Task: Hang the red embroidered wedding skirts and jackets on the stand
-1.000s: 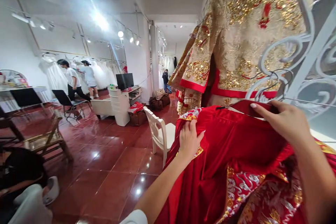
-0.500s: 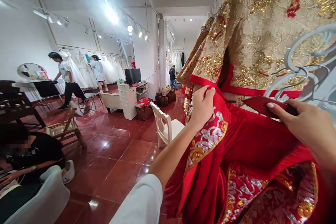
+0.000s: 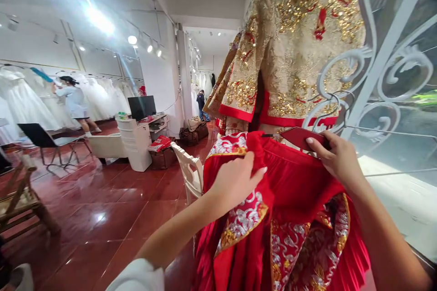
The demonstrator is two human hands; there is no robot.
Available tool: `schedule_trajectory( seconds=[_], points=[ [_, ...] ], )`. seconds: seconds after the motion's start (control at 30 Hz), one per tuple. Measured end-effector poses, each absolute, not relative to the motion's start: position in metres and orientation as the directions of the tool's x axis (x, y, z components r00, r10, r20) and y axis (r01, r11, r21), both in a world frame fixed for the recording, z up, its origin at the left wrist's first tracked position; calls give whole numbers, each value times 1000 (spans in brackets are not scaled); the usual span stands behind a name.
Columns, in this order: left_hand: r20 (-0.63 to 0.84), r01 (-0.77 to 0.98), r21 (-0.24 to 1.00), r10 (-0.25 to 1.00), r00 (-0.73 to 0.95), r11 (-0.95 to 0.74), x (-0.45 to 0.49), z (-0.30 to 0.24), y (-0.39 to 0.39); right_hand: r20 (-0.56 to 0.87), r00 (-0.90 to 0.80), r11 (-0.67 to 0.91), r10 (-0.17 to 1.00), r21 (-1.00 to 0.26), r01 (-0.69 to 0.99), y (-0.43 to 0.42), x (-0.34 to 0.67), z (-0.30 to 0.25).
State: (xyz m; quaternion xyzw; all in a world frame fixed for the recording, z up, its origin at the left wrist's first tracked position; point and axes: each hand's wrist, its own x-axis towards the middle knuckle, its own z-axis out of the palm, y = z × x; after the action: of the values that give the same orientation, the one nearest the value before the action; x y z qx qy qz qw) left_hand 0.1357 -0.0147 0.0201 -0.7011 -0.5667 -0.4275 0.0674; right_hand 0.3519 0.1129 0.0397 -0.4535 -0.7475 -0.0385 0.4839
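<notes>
My right hand [image 3: 337, 152] grips a dark red hanger [image 3: 295, 137], its thumb lying along the near face. A dark metal rod sticks out of the hanger's left end into the waist of a red skirt [image 3: 293, 163]. The skirt has silver and gold embroidered panels and hangs in loose folds below. My left hand [image 3: 235, 177] rests against the skirt's left side, just under the waistband, thumb spread away from the fingers. Some of its fingertips are hard to make out against the cloth. An embroidered flap [image 3: 228, 144] lies over the waist above this hand.
A beige, gold-sequined jacket [image 3: 303, 54] with red trim hangs behind the skirt. White scrollwork metal [image 3: 370, 54] stands at right, with wire hangers [image 3: 336, 100] on it. A white chair [image 3: 187, 168] is left of the skirt. Across the red tiled floor [image 3: 112, 218] are a counter [image 3: 133, 143] and a person [image 3: 75, 100] near white gowns.
The view has turned right. My left hand has let go of the waistband's edge and moved lower, its thumb now apart; the embroidered flap shows over the waist. The right hand still holds the hanger.
</notes>
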Motion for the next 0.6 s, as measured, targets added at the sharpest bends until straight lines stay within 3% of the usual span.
schedule_trajectory(
  seconds=[0.07,0.2,0.23,0.37,0.5,0.6],
  points=[
    [725,870,353,689,-21,-345,110,10,-23,742,-122,607,659,-430,669,111,352,40],
    [946,949,190,305,-109,-252,57,5,-13,740,-68,609,669,-494,620,109,350,38],
    [949,966,125,311,-49,-228,48,6,-8,737,-70,615,673,-504,607,109,350,38],
    [815,960,-123,527,242,-251,46,14,6,739,-108,648,665,-498,577,109,353,38],
    [723,899,-384,536,435,-211,68,33,18,739,-163,642,654,-428,636,105,361,48],
    [572,767,-565,524,631,-306,76,43,36,693,-220,610,686,-383,694,99,365,61]
  ],
)
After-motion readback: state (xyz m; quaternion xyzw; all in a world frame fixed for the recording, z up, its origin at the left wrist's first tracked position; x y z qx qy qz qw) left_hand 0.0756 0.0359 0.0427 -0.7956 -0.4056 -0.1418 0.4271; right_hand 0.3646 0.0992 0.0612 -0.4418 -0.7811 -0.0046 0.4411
